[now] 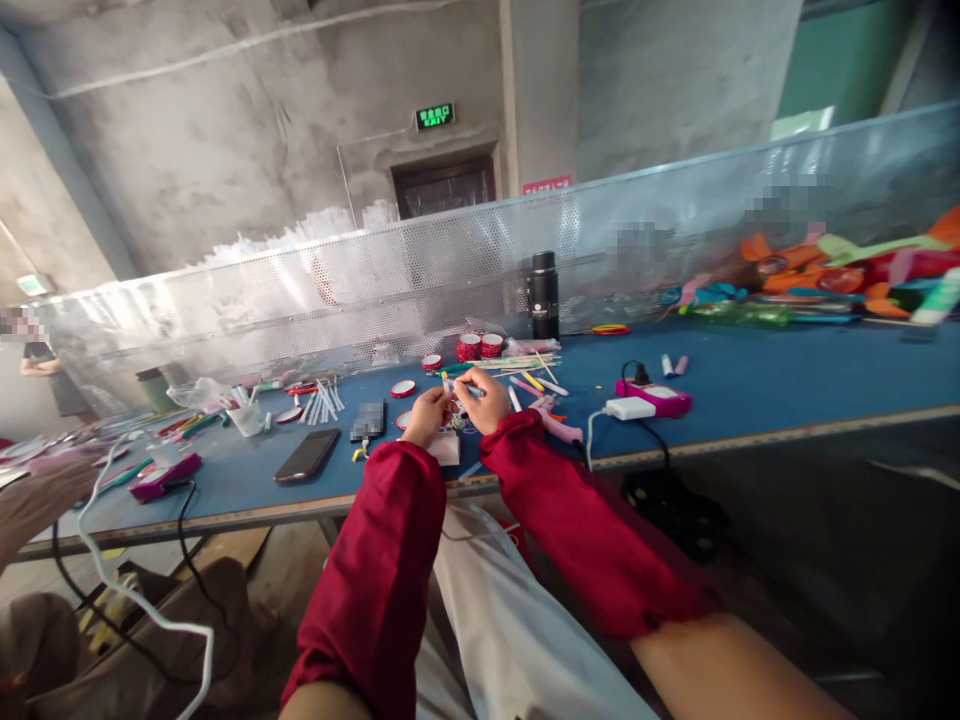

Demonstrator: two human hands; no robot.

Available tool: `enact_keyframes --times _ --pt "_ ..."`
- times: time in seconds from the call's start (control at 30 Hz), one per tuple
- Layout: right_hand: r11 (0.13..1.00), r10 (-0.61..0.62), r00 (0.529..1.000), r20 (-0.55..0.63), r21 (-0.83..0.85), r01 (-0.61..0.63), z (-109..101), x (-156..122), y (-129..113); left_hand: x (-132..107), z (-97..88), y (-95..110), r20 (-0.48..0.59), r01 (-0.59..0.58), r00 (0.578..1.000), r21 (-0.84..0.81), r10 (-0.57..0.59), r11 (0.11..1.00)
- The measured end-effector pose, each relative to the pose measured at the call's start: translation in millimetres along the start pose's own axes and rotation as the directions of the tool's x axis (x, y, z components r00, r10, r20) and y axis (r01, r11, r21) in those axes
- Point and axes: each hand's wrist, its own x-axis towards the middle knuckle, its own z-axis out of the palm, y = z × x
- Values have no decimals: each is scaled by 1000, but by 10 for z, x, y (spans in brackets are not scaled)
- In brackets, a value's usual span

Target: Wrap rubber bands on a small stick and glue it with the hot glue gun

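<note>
My left hand [427,416] is closed at the table, pinching a small pale stick with a yellowish tip [445,381] upright. Right beside it, my right hand [484,400] is closed in a pen-like grip, its fingertips close to the stick. A slim dark pen-like tool [472,390] seems to lie in its fingers, too small to name surely. Below the hands a small white box or pad [446,448] sits near the table edge, partly covered by the left wrist. Small coloured bits [466,422] lie between the hands. Pink-handled pliers [561,426] rest by the right wrist.
Blue table [765,385] bears a phone [307,456], red tape rolls [469,347], a black thermos [544,296], a cup of sticks [246,418] and purple power strips [660,398] with cables. Orange balloon-like items [810,265] pile at right. A co-worker's arm [52,495] reaches in from the left.
</note>
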Motion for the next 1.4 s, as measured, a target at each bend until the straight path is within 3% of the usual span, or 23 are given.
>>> enact_keyframes --times 1.4 --pt "999 41 999 3 -22 -41 -14 12 -9 -17 6 30 -8 9 1000 14 -9 1000"
